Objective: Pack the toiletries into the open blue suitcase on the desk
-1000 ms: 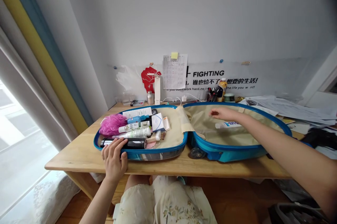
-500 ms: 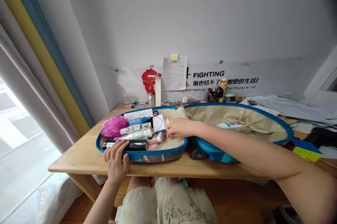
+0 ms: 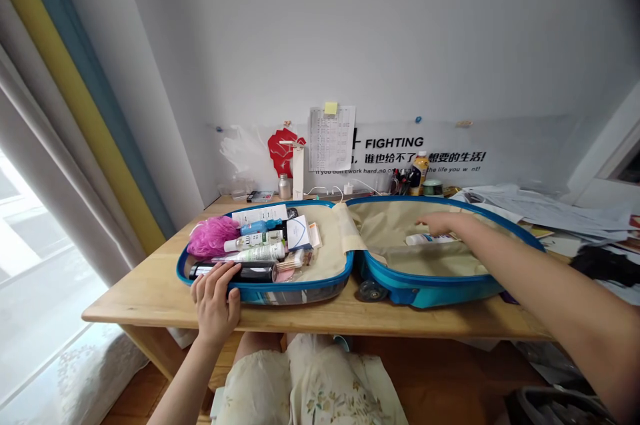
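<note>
An open blue suitcase (image 3: 305, 293) with a beige lining lies on the desk. My left hand (image 3: 216, 302) is hooked over the front rim of its left half, fingertips against a black cylinder (image 3: 257, 272). Around that lie a pink bath puff (image 3: 213, 236), a blue bottle (image 3: 260, 226), a white Lux bottle (image 3: 253, 241), a white tube (image 3: 257, 253), a white box (image 3: 299, 233) and cotton swabs (image 3: 290, 264). Over the right half, my right hand (image 3: 443, 222) reaches with fingers stretched out, just above a toothpaste tube (image 3: 420, 239); nothing shows in its fingers.
The wooden desk (image 3: 150, 285) runs along the wall. Behind the suitcase stand a white lamp (image 3: 298, 173), a small jar (image 3: 285, 186), pens (image 3: 397, 182) and a yellow bottle (image 3: 420, 170). Papers (image 3: 520, 202) are piled at right. A curtain (image 3: 100, 145) hangs at left.
My right hand has moved right, from beside the white box to above the toothpaste tube. My left hand stays on the rim. The view has shifted slightly.
</note>
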A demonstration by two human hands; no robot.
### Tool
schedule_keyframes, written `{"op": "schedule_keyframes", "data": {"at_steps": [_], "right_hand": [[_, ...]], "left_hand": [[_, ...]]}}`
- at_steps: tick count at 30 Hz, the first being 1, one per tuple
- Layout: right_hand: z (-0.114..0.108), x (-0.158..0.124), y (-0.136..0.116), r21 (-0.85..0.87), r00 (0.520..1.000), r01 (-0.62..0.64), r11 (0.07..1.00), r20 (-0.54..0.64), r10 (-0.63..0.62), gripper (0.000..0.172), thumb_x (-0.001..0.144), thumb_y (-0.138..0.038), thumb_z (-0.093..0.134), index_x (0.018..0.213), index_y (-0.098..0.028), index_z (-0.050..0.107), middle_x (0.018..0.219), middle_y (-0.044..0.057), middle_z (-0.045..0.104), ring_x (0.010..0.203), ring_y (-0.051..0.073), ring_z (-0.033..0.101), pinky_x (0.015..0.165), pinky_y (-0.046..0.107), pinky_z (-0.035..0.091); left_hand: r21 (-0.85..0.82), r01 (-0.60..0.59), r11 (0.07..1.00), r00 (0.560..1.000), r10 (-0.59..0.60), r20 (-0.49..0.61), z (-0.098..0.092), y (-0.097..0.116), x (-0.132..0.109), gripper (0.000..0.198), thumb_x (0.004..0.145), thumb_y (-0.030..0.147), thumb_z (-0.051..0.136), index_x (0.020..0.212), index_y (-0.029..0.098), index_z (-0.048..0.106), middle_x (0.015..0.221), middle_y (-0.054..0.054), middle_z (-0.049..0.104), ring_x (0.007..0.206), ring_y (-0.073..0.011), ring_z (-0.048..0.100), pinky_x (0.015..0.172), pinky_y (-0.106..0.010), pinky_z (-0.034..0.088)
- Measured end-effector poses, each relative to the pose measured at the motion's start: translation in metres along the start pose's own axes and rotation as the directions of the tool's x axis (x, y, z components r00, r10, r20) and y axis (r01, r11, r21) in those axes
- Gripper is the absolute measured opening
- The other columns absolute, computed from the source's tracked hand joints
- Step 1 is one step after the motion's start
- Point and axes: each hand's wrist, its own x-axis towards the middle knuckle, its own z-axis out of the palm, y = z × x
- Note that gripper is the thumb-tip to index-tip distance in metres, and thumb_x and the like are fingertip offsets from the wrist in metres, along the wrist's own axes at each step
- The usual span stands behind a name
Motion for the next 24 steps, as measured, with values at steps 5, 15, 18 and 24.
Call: {"op": "schedule_keyframes", "data": {"at_steps": [5,15,18,24], "right_hand": [[0.031,-0.003,0.019,-0.084,0.908,-0.035,0.996,0.414,0.067,0.033,0.094,-0.041,0.058,0.117,-0.019,0.062,0.117,0.007,0.063,0.098,0.015,0.063,0.084,0.035,0.056],[0.035,0.011,0.006,-0.174,0.712,-0.144,0.974,0.665,0.224,0.037,0.093,-0.041,0.060,0.121,-0.017,0.060,0.122,0.008,0.062,0.106,0.019,0.062,0.091,0.041,0.054],[0.032,0.006,0.001,-0.182,0.710,-0.122,0.976,0.671,0.213,0.036,0.093,-0.041,0.059,0.120,-0.017,0.061,0.122,0.009,0.062,0.106,0.019,0.061,0.092,0.041,0.054],[0.024,0.001,-0.013,-0.177,0.788,-0.057,0.983,0.596,0.153,0.032,0.092,-0.041,0.060,0.113,-0.017,0.063,0.113,0.007,0.064,0.100,0.016,0.062,0.088,0.038,0.054]], "left_hand": [[-0.001,0.012,1.000,1.000,-0.012,0.004,0.000,0.000,-0.001,0.041,0.102,0.037,0.032,0.126,0.020,0.061,0.118,-0.014,0.067,0.118,-0.0277,0.056,0.106,-0.044,0.030],[0.005,-0.004,1.000,1.000,0.004,-0.003,-0.001,0.002,0.001,0.041,0.102,0.036,0.032,0.125,0.019,0.061,0.117,-0.015,0.067,0.117,-0.0279,0.056,0.105,-0.044,0.030],[0.004,-0.006,1.000,1.000,0.006,-0.005,-0.001,0.003,0.002,0.041,0.102,0.036,0.032,0.125,0.019,0.061,0.116,-0.015,0.067,0.117,-0.0278,0.056,0.105,-0.043,0.030],[0.003,0.015,1.000,1.000,-0.015,0.006,-0.001,0.002,0.000,0.041,0.102,0.038,0.032,0.125,0.020,0.061,0.118,-0.013,0.067,0.118,-0.0271,0.057,0.107,-0.043,0.030]]}}
